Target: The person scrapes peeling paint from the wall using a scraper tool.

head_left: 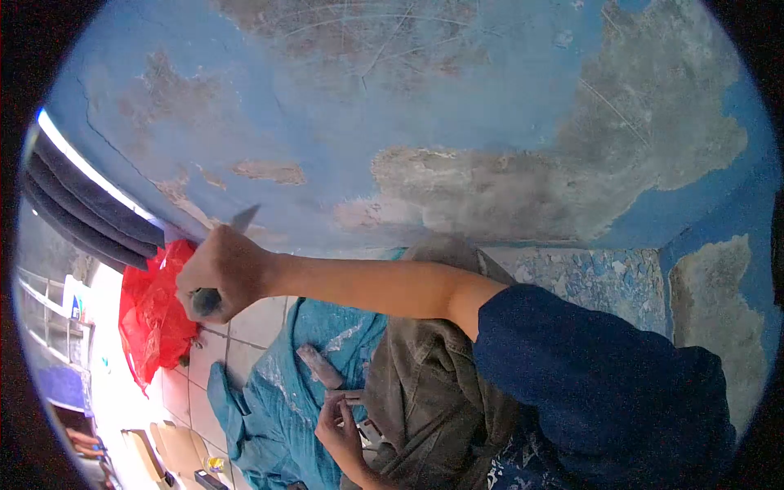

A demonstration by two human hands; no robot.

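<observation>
My right hand (224, 273) is closed around a scraper, reaching across to the left in front of the wall. The scraper's grey blade (245, 217) sticks up above the fist, near the wall (327, 106), and its dark handle end (207, 301) shows below. The wall's blue paint is broken by bare grey and brown patches. Low in the view, my left hand (339, 433) is closed with its fingertips on a flat greyish-brown piece (347, 396). Beside it a dusty oblong block (320, 367) lies on a teal cloth (278, 376) flecked with white.
A red plastic bag (155, 314) stands on the tiled floor (245, 327) at the left. Paint flakes (592, 282) cover the floor by the wall at right. Dark rolled fabric (90, 204) hangs at far left. Part of another person's hand (84, 443) shows bottom left.
</observation>
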